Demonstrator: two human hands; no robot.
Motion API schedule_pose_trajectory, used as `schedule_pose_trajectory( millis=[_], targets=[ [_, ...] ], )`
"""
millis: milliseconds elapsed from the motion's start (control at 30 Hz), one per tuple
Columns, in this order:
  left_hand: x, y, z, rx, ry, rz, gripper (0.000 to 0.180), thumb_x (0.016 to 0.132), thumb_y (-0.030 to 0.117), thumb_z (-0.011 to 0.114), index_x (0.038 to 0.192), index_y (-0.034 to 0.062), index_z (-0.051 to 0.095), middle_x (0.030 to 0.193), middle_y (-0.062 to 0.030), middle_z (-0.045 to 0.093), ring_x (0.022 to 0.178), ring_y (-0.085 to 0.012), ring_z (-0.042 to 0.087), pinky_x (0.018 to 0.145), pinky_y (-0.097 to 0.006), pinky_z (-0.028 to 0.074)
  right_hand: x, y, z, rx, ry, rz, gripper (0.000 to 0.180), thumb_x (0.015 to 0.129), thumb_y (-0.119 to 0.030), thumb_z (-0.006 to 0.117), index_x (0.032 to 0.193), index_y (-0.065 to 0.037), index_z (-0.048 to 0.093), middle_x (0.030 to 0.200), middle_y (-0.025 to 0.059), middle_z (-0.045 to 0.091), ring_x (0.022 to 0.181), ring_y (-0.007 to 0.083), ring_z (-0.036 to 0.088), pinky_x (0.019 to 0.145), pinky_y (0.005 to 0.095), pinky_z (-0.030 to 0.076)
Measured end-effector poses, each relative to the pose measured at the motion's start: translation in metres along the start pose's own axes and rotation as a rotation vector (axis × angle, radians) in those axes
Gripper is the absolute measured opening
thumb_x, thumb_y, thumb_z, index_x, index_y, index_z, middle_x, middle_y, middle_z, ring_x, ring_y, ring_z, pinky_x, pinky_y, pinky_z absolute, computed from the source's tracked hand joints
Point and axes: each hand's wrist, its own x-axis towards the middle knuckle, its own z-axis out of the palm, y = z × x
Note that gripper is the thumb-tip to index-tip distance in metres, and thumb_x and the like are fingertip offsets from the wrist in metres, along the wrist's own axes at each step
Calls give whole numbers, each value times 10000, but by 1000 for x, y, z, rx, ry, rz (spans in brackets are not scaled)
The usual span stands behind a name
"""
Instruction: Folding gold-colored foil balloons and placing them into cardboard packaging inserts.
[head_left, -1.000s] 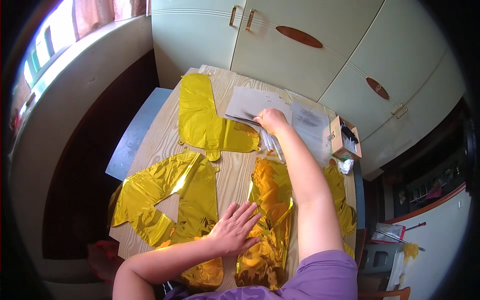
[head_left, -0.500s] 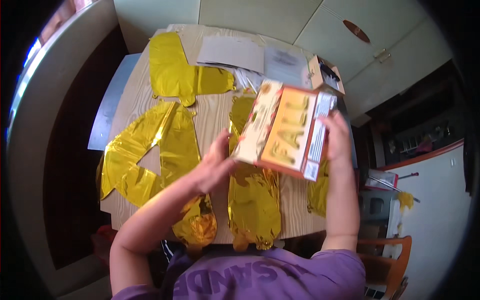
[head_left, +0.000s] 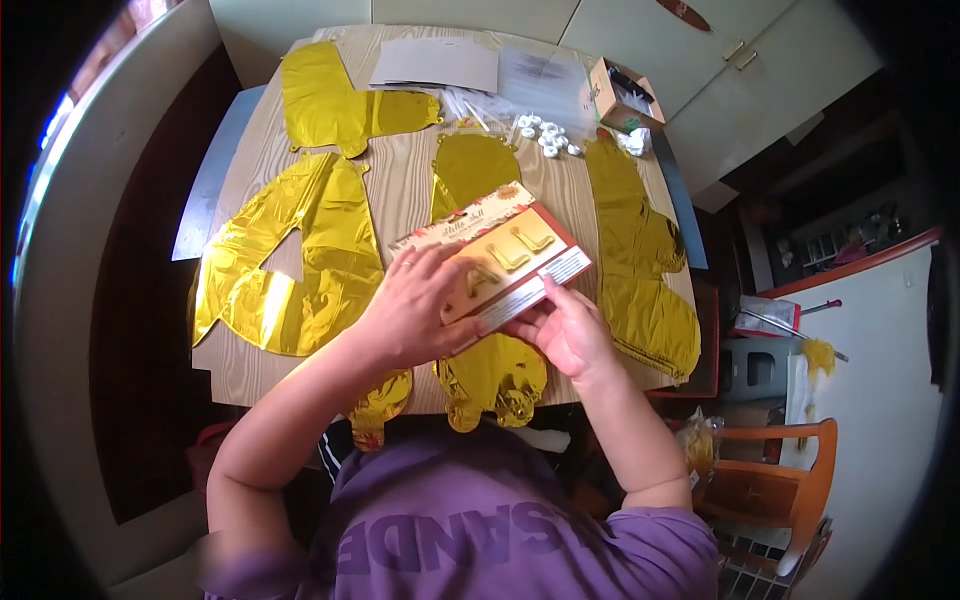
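Head view: two bare hands hold a printed cardboard packet [head_left: 520,252] over a wooden counter [head_left: 408,190]. The left hand [head_left: 405,305] grasps the packet's left part, fingers spread over its printed face, probably to steady it; the right hand [head_left: 570,335] pinches its near right edge, thumb on top, apparently keeping the tilted face turned up for viewing. Beneath the packet, partly hidden by it, lies a gold foil balloon [head_left: 475,170]. A second balloon [head_left: 335,240] lies left of the packet, a third [head_left: 325,100] beyond it to the left and a fourth [head_left: 635,250] to its right, all flat, perhaps so each outline shows. Beyond the packet sit white straws [head_left: 470,108], white rolls [head_left: 545,132], grey sheets [head_left: 435,65] and an open-topped box [head_left: 604,100], seemingly grouped to leave working room.
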Motion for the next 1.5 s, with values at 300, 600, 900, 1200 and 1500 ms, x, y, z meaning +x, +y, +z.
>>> schedule_pose_trajectory(
  millis=[300,600,900,1200,1500],
  targets=[
    [18,-53,6,32,-159,228,599,742,175,698,1325,55,627,1528,-208,457,1471,-385,343,1217,-499,267,-102,2,-28,-1859,-264,-705,918,674,-327,904,1449,-81,476,1493,187,419,1361,393,412,1170,525,302],
    [8,-38,13,12,-119,309,547,732,73,625,1279,59,645,1479,-198,496,1421,-400,402,1194,-517,306,-83,57,-56,-1909,-328,-1349,310,939,-169,551,1183,-65,712,1218,116,685,1156,284,619,1002,429,466],
    [-77,30,13,62,-158,281,652,706,136,721,1337,73,569,1447,-173,500,1386,-396,435,1182,-545,314,-125,50,-69,-1714,-439,-1372,239,912,-130,653,1130,-41,694,1086,117,717,1009,250,684,892,383,521],
    [-76,25,46,192,-11,289,649,681,112,749,1302,68,566,1432,-162,511,1369,-373,459,1167,-541,330,-121,47,-76,-1635,-576,-1294,248,893,-135,615,1105,-41,703,1105,116,711,1026,255,680,862,386,540],
    [-80,19,50,172,18,286,592,685,97,741,1256,71,588,1453,-151,518,1395,-357,451,1176,-554,321,-125,39,-75,-1643,-577,-1286,305,928,-127,633,1225,-58,653,1228,112,674,1128,269,639,946,414,513]
  ],
)
